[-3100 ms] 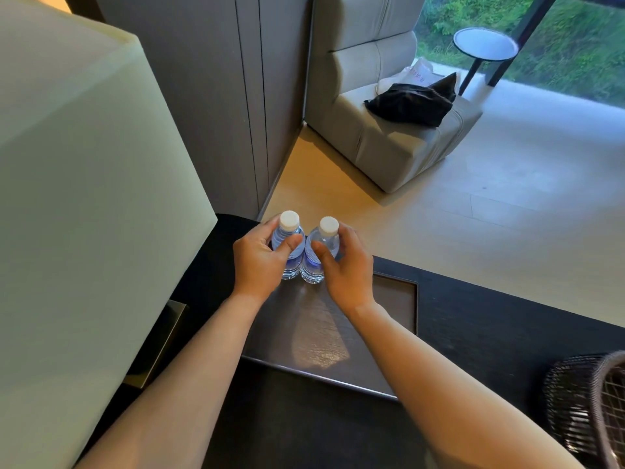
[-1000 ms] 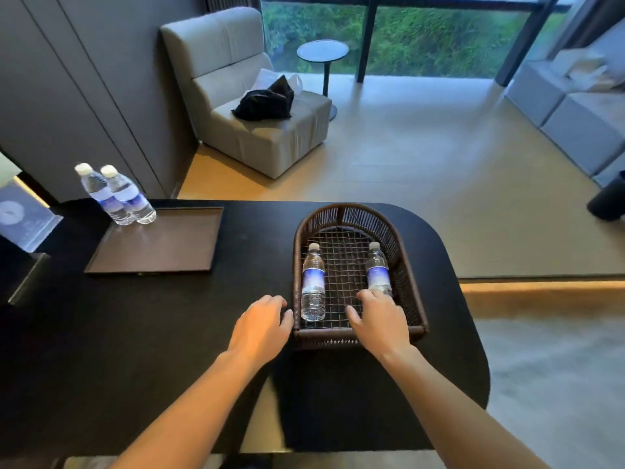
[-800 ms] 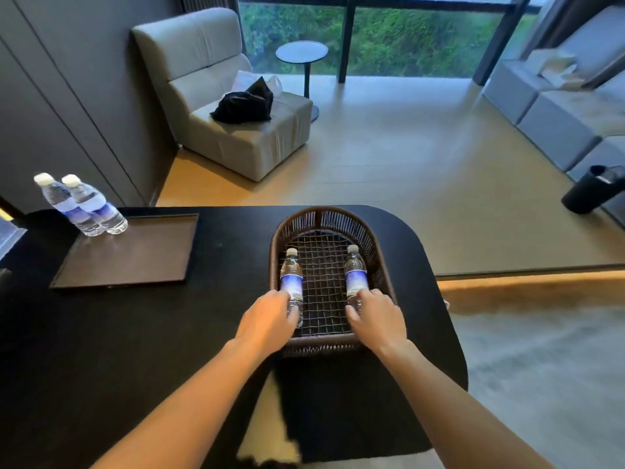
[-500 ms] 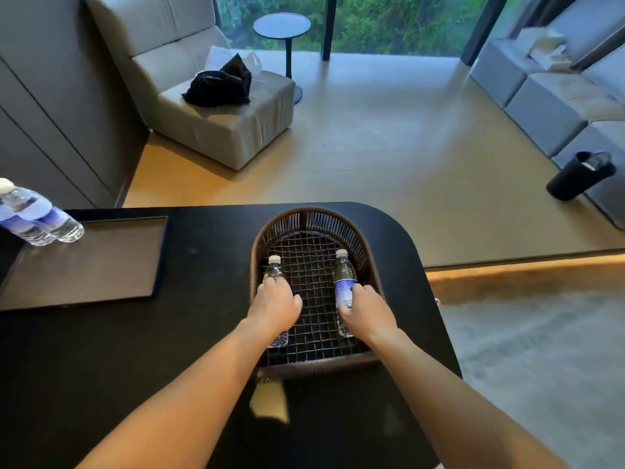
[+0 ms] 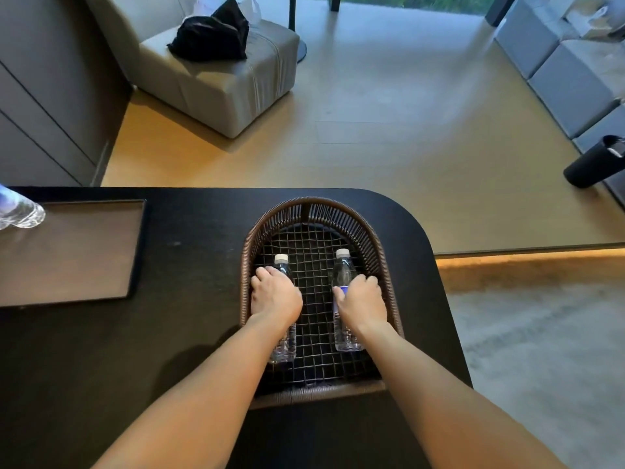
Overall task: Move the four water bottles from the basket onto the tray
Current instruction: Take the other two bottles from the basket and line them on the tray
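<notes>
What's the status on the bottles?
Left hand and right hand each closed on a bottle lying in the basket. Tray to the left, path clear.

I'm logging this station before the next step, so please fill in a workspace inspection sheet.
Surface: black table, rounded far right corner.
Job's things: two bottles lying in the woven basket, left bottle and right bottle; a third bottle on the tray at the frame's left edge; fourth not seen.
Clutter: nothing seen.
Grips: left hand and right hand each closed on a basket bottle.
Cables: nothing seen.
Surroundings: grey armchair with a black bag.
</notes>
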